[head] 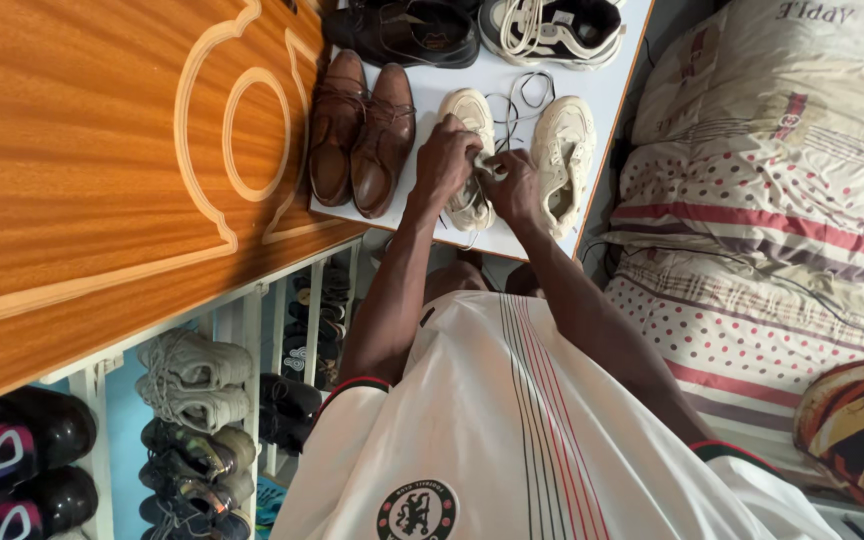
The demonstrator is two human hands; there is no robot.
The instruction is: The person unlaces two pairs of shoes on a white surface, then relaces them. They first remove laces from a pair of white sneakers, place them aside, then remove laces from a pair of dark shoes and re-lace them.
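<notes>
Right now we have both hands on a cream sneaker [470, 160] lying on the white surface [592, 90]: our left hand [444, 158] is closed over its upper, our right hand [514, 187] pinches its lace. Its mate [564, 150] lies just beside, brown dress shoes [362, 135] on the other side.

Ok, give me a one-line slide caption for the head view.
Both hands, left hand and right hand, work the laces of a cream sneaker beside brown leather shoes.

White table [592, 110] — cream sneakers [564, 150]; brown dress shoes [362, 135]; black laces [522, 95]
</notes>
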